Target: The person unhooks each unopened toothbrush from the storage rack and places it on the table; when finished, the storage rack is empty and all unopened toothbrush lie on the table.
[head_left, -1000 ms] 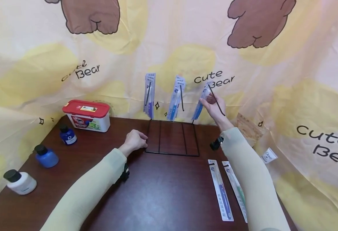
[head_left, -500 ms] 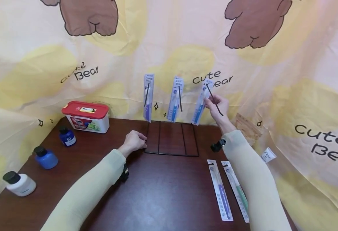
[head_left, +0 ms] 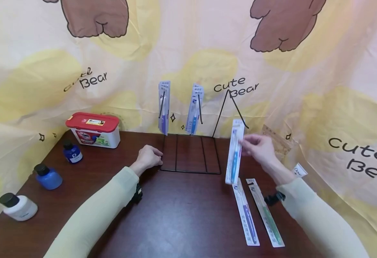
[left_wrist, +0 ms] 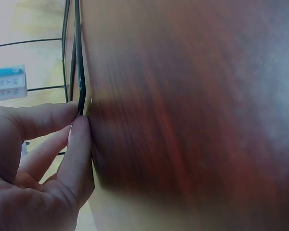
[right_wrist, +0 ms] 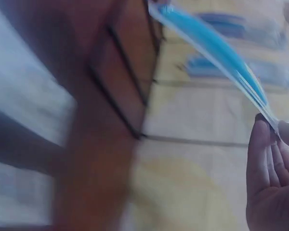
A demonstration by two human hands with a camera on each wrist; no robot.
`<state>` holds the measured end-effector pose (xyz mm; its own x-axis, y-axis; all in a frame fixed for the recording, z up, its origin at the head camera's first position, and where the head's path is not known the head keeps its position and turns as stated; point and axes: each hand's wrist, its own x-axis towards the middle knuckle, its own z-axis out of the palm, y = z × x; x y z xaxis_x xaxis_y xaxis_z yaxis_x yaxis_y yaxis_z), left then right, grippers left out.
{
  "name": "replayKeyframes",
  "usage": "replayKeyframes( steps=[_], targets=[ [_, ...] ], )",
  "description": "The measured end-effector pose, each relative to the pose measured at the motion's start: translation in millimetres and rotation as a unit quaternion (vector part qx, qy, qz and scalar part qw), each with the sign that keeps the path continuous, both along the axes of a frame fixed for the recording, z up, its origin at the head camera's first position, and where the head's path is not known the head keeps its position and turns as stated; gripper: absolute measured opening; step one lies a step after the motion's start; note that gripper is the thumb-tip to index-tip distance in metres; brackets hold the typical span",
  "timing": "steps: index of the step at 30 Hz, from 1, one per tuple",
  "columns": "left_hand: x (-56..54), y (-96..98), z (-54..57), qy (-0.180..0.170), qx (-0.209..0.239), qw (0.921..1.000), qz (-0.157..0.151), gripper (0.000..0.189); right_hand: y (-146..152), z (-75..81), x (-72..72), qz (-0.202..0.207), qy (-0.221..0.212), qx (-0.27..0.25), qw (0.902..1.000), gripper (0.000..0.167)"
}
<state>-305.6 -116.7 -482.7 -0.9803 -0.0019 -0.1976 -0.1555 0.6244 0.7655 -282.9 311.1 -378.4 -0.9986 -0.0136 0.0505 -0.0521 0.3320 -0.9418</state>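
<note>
Blue packaged toothbrush (head_left: 234,157), pinched at its right edge by the right hand (head_left: 258,146), raised over the right of the tabletop (head_left: 175,215). Black wire rack (head_left: 191,172), near left corner pinched in the left hand (head_left: 147,156). Purple packaged toothbrush (head_left: 247,215) and green packaged toothbrush (head_left: 266,215), lying flat, near right.

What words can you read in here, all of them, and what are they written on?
"cute Bear": cream-and-yellow cloth backdrop, middle.
"cute Bear": same cloth, left, with "cute" wrinkled.
"cute Bea": same cloth, right, cut off by the picture's edge.
"Dove", it seems: small white tube.
Too small or blurred to read surely: white plastic tub with red lid, dark blue bottle, lighter blue bottle, white bottle with black cap, flat white toothbrush packs.
</note>
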Motion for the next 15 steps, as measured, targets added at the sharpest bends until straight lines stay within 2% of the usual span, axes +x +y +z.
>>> replayKeyframes(
  steps=[3,7,11,15],
  targets=[
    [0.5,-0.3,1.1,0.000,0.000,1.0000,0.002,0.029,1,-24.3,29.6,0.031,-0.075,0.004,0.9967,0.042],
    [1.1,0.2,2.1,0.000,-0.007,1.0000,0.003,0.029,-6,-55.8,56.9,0.066,-0.143,0.010,0.9875,0.040],
    [-1.1,1.0,0.5,0.000,-0.006,1.0000,0.003,0.029,-17,-74.0,73.9,0.087,-0.183,0.031,0.9787,0.038],
    [-1.9,0.7,-0.5,0.003,-0.007,1.0000,0.002,0.029,-24,-81.3,83.2,0.090,-0.214,0.055,0.9711,0.032]
  ],
)
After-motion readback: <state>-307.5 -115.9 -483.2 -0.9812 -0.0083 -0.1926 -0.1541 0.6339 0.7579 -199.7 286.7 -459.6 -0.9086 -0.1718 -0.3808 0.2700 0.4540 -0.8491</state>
